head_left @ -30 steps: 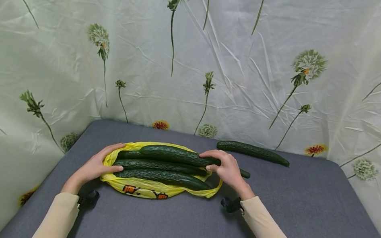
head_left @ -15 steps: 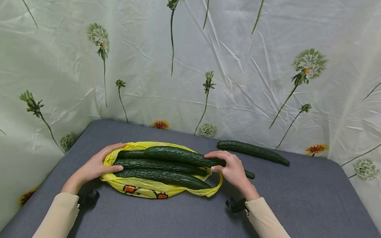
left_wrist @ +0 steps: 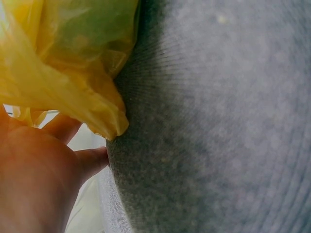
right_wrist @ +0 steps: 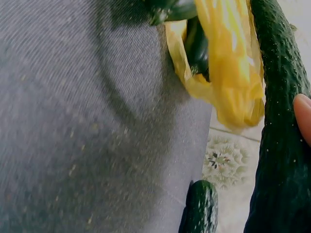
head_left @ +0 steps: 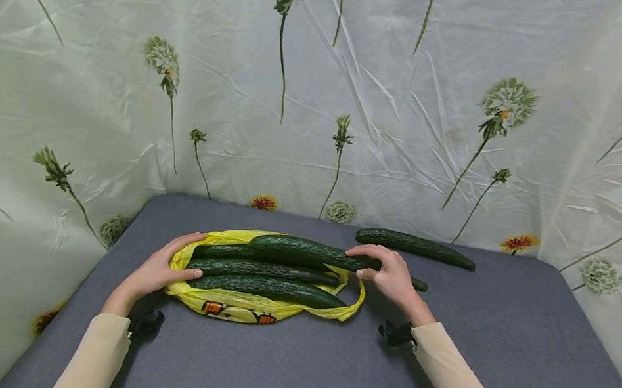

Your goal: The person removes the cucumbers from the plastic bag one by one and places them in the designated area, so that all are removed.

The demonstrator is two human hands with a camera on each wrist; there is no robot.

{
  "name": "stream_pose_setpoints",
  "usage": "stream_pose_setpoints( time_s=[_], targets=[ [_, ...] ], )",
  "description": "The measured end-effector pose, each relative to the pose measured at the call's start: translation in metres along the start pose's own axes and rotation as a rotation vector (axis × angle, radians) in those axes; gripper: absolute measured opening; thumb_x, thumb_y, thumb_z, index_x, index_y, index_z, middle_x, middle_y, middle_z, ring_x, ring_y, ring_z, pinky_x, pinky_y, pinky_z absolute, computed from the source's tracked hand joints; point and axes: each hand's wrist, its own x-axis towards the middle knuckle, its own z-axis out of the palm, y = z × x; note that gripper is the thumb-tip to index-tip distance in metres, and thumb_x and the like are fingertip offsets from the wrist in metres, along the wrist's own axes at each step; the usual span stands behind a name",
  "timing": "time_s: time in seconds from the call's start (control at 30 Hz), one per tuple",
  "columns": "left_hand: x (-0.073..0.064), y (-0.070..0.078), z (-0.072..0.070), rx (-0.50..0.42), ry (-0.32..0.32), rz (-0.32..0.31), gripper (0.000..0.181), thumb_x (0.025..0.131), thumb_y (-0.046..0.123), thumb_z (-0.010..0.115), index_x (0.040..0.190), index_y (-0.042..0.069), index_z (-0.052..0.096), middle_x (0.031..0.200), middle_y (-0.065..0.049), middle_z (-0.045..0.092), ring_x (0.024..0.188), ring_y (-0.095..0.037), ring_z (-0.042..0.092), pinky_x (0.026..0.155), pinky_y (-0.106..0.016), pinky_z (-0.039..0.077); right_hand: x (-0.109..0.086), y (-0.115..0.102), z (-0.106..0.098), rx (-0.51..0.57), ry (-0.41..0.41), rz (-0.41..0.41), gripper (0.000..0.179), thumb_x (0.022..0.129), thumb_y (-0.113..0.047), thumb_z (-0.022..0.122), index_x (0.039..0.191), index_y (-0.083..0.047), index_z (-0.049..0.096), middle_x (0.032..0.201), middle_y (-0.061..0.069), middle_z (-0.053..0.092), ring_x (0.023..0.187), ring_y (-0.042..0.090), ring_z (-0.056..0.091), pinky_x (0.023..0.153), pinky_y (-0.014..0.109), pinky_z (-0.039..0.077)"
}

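In the head view my left hand (head_left: 157,270) grips the left end of a yellow plastic bag (head_left: 237,311), its thumb over the open side. Three dark green cucumbers lie in the bag: a front one (head_left: 273,290), a middle one (head_left: 264,272) and a back one (head_left: 222,250). Above the back one, my right hand (head_left: 394,283) holds another cucumber (head_left: 303,248) near its right end, which pokes out past the hand. This held cucumber (right_wrist: 282,126) runs along the right side of the right wrist view, a fingertip on its skin. Bag folds partly hide the left fingers in the left wrist view.
One more cucumber (head_left: 415,247) lies near the back edge of the grey cloth-covered table (head_left: 273,374). A pale curtain (head_left: 314,88) printed with dandelions hangs behind the table and at both sides.
My right hand has drawn the held cucumber to the right and slightly up, baring more of the back cucumber beneath it. The left hand and the bag stay in place.
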Motion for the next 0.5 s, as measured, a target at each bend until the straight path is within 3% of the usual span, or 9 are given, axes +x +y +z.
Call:
stream_pose_setpoints(
  time_s=[0.37,0.5],
  targets=[
    [0.001,0.001,-0.001,0.002,-0.003,0.012,0.073,0.088,0.029,0.071,0.15,0.019,0.033,0.153,-0.016,0.025,0.138,-0.045,0.017,0.097,-0.071,0.018,-0.006,0.009,-0.009,-0.017,0.023,0.004,0.04,0.079,0.008,0.071,0.115,-0.01,0.07,0.122,0.016,0.062,0.113,0.032,0.056,0.088,0.054,0.044],
    [0.0,0.001,-0.001,-0.005,-0.002,0.013,0.072,0.088,0.028,0.071,0.15,0.018,0.034,0.153,-0.016,0.025,0.138,-0.045,0.017,0.097,-0.071,0.018,-0.008,0.011,-0.012,-0.023,0.022,0.015,0.04,0.079,0.007,0.071,0.115,-0.011,0.07,0.121,0.014,0.063,0.111,0.031,0.057,0.084,0.052,0.046]
  ],
)
